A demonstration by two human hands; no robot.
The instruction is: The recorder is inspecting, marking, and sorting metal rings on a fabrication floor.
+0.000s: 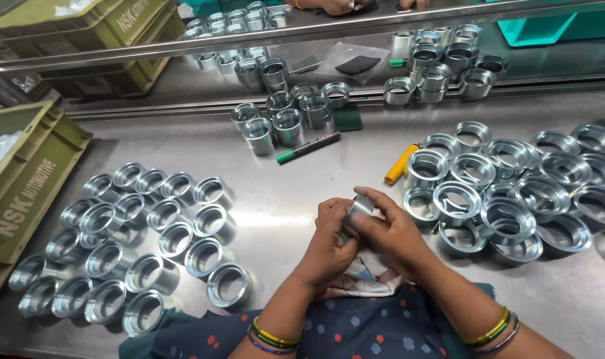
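Both my hands meet over the middle of the steel table [289,193], holding one shiny metal ring [357,211]. My left hand [327,242] cups it from below and the left. My right hand [389,229] covers its right side, fingers spread across the face. A patterned cloth [365,278] lies under my hands at the table's front edge. Several metal rings [149,233] stand in neat rows to the left. A loose heap of larger rings [515,186] lies to the right.
A green-capped marker [307,147] and a yellow tool [399,165] lie beyond my hands. More rings [282,119] cluster at the back centre and on the shelf [442,63]. Olive plastic crates [23,186] stand at left. Another person's hands [339,5] show at the top.
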